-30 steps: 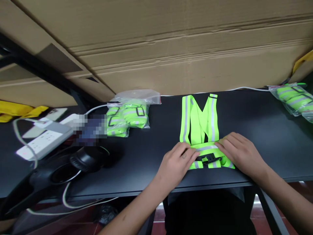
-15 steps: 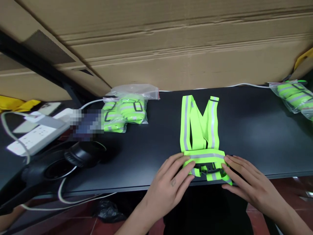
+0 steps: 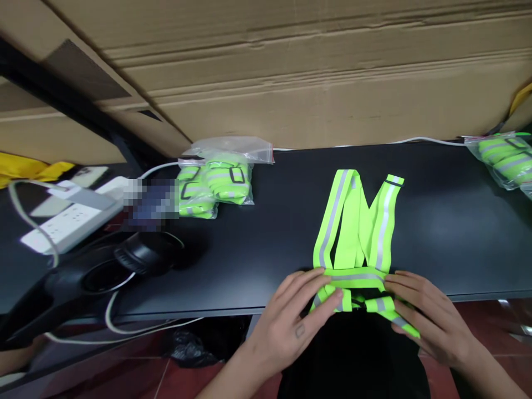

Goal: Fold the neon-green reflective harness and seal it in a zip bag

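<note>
Hands: both on the vest at near edge of counter. L hand (image 3: pixel 291 327) has fingers spread across the lower band of lime hi-vis vest (image 3: pixel 353 244), R hand (image 3: pixel 432 318) has fingertips curled round the other end of same band. Both grasping, no tight fists; grip force can't tell.

Vest lies mid-counter, toward near edge, w/ grey reflective stripes. Shoulder straps run flat in a V toward far edge, lower band and its ends stick out past near edge. Black plastic buckle (image 3: pixel 366 303) sits between the hands, mostly hidden. Prob held at both ends to keep band square and buckle area steady, w/ straps flat so they don't tangle.

Black counter (image 3: pixel 440 216) carries the rest. Zip bag of folded vests (image 3: pixel 216 185) near far edge, L of centre; second bag (image 3: pixel 501 158) at far R corner, partly cut off. Both seem parked out of the way of the hands. Far L end: white power strip (image 3: pixel 62 221), black over-ear headset (image 3: pixel 145 254), white cable (image 3: pixel 112 313). Pixelated item (image 3: pixel 152 205) can't tell. Cardboard sheet (image 3: pixel 291 72) stands behind far edge.
</note>
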Tool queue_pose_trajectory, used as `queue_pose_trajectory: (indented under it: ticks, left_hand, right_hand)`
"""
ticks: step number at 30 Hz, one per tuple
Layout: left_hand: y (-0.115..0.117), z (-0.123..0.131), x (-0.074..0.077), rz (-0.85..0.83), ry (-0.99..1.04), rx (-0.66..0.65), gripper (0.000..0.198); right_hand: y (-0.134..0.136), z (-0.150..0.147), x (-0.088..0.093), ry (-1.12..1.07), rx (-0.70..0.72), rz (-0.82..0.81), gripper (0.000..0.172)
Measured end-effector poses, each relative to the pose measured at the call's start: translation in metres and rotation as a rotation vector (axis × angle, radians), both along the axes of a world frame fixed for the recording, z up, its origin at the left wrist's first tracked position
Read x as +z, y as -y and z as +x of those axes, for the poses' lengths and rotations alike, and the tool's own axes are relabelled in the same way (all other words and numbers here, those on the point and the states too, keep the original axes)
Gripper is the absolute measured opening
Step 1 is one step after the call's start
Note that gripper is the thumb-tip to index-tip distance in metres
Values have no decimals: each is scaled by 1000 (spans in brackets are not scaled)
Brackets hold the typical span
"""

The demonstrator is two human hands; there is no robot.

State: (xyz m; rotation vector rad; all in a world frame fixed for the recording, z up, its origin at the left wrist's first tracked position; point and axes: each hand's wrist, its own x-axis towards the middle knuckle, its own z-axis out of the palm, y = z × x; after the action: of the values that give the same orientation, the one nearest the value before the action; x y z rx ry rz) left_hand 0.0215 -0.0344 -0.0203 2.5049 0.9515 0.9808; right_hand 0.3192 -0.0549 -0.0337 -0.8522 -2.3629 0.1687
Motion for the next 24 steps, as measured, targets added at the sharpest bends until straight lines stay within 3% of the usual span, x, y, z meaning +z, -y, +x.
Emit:
queue_pose_trajectory:
  ticks: [2, 5, 7, 10, 12, 14, 16, 18, 21, 24]
  left_hand:
    - [-11, 0, 4, -32, 32, -32, 39]
    - [-31, 3, 11, -224, 54, -39, 32]
    - [-45, 8, 14, -347, 12, 6, 29]
    - [-64, 14, 15, -373, -116, 104, 30]
    - [-74, 18, 15, -342, -172, 125, 30]
    - [-80, 20, 13, -279, -168, 105, 28]
    - [-83, 22, 11, -184, -139, 58, 24]
    - [-81, 23, 11, -99, -130, 16, 24]
    - [-71, 20, 14, -45, -164, -16, 23]
    - [-53, 16, 16, -24, -213, -69, 54]
  right_hand:
    - [-8, -4, 8, -37, -60, -66, 29]
    - [-23, -12, 19, -98, -286, -156, 24]
    - [-37, -16, 24, -98, -387, -241, 18]
    - [-59, -19, 23, -24, -436, -342, 21]
    - [-70, -19, 18, 23, -507, -299, 28]
    - [-73, -18, 13, 23, -585, -154, 36]
    - [-69, -18, 13, 21, -555, -19, 34]
    - [-60, -20, 16, 49, -421, 48, 28]
    - [-41, -21, 24, 75, -292, -14, 34]
    - [-24, -21, 23, 141, -302, -76, 53]
